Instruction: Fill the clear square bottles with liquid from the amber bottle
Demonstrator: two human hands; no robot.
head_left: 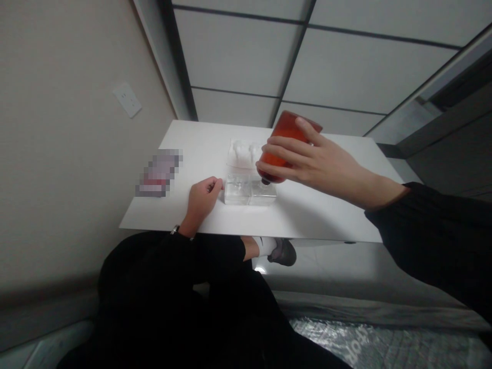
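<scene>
My right hand (307, 156) is wrapped round a bottle of orange-red liquid (287, 124). The bottle is tipped with its dark neck pointing down, above the right half of a clear box (237, 193) with two compartments. Whether liquid is flowing out cannot be made out. Left of the box, my left hand (203, 197) rests on the table in a loose fist, and no object shows in its fingers. Just behind the box lies a translucent white piece (241, 156) with rounded bumps, partly covered by my right hand and the bottle.
A white table (184, 138) carries all of this. On its left side lies a pixelated, pinkish-grey item (159, 171). White panels (238, 51) with dark strips rise behind the table, and a wall with a socket (127, 100) stands at the left.
</scene>
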